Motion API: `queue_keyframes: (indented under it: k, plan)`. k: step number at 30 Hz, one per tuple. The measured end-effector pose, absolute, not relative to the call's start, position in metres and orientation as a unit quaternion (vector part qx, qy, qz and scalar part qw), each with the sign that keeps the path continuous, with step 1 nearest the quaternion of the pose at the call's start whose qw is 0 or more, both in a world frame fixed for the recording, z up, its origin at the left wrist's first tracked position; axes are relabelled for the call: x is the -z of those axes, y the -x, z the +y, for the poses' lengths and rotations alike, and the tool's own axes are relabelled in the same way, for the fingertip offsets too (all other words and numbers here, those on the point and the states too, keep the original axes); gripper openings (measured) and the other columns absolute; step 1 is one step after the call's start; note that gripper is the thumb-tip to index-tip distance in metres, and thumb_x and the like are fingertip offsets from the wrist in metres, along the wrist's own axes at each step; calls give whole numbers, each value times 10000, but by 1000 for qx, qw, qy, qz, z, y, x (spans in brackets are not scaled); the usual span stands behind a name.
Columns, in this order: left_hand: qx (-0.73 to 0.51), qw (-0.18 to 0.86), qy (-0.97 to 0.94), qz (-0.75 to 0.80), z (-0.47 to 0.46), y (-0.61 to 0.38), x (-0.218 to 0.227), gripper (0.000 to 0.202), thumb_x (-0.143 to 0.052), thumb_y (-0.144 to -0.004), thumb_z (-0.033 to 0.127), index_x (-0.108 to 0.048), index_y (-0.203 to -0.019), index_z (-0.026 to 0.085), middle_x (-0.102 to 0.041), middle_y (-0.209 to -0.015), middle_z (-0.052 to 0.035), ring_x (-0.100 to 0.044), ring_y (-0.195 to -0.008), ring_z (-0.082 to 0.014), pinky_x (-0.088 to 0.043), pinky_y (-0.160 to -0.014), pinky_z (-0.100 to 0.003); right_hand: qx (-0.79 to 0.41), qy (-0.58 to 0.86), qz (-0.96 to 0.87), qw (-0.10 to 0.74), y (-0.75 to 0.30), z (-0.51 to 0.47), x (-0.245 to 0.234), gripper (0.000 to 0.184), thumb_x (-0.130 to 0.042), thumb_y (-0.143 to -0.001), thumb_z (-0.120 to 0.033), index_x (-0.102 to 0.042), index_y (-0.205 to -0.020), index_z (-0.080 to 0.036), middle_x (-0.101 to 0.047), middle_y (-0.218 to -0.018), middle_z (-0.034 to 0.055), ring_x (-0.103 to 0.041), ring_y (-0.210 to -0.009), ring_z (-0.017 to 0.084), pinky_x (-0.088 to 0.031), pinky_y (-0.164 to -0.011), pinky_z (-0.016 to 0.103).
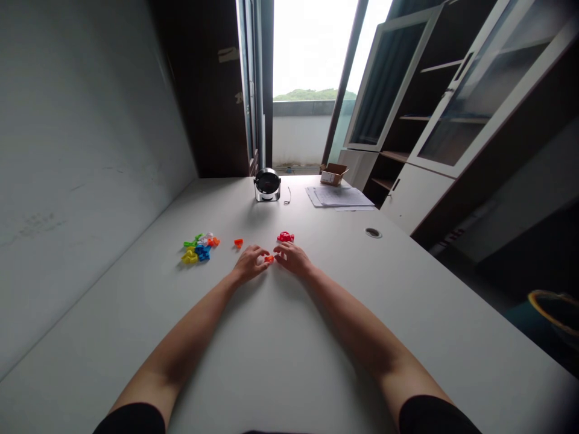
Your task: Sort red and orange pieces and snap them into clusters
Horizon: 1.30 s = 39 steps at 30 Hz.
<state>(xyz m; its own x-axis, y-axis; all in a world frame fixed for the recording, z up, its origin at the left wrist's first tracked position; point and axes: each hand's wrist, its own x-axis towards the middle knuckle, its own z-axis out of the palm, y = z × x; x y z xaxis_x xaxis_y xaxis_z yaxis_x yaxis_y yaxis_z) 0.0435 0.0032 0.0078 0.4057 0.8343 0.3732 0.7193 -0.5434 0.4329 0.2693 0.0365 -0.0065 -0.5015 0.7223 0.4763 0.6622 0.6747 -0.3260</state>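
Note:
Between my hands a small orange plastic piece (269, 259) is at the table surface. My left hand (246, 264) curls around its left side, with thumb and fingers at the piece. A whitish patch shows between those fingers, too small to make out. My right hand (293, 259) is just right of the piece, its fingers bent and apart, with nothing visible in them. Right behind my right hand's fingers lies a cluster of red pieces (285, 237). Another orange piece (238, 243) rests alone beyond my left hand.
A pile of green, white, orange, blue and yellow pieces (198, 248) lies on the white table (253, 349) at left. Farther back stand a round black device (267, 183), papers (340, 196) and a small cardboard box (333, 175). A cable hole (373, 232) is at right.

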Motion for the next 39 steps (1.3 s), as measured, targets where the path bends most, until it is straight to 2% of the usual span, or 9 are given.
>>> queue_keyframes:
  k: [6,13,19,29,39]
  plan:
    - [-276,88,-836,467,5,-41,-8,173,-700,-823,373,-726,-955,266,-655,-988,-44,-534,-1007,-243,-440,-925,-377,-78,361,-881,295,-266,35,7,152,-695,-872,-246,-706,-1023,-246,-648,-973,51,-571,-973,207,-464,-858,330]
    - [-247,99,-846,462,2,-46,-11,173,-616,-888,337,-726,-996,259,-666,-985,-55,-545,-986,-233,-442,-940,-379,-82,364,-880,295,-263,33,5,69,-691,-883,-246,-718,-943,-226,-651,-963,57,-553,-958,209,-462,-840,335]
    - [-247,105,-843,466,-1,-47,-13,289,-636,-875,352,-687,-1147,270,-661,-1061,-60,-556,-1024,-240,-460,-920,-367,-86,381,-873,291,-262,32,4,71,-723,-861,-276,-727,-909,-224,-651,-954,63,-556,-982,218,-473,-855,340]
    - [-251,110,-841,466,3,-44,-11,183,-590,-904,327,-738,-973,244,-654,-1000,-60,-554,-985,-222,-450,-923,-359,-84,381,-873,293,-263,31,3,80,-664,-906,-268,-722,-891,-215,-642,-945,60,-561,-985,204,-467,-873,331]
    - [-257,116,-833,477,5,-43,-10,221,-570,-909,320,-748,-1018,246,-670,-1009,-59,-561,-986,-224,-443,-941,-365,-94,367,-877,296,-263,30,2,73,-690,-889,-280,-716,-878,-212,-640,-946,52,-569,-959,198,-465,-874,340]
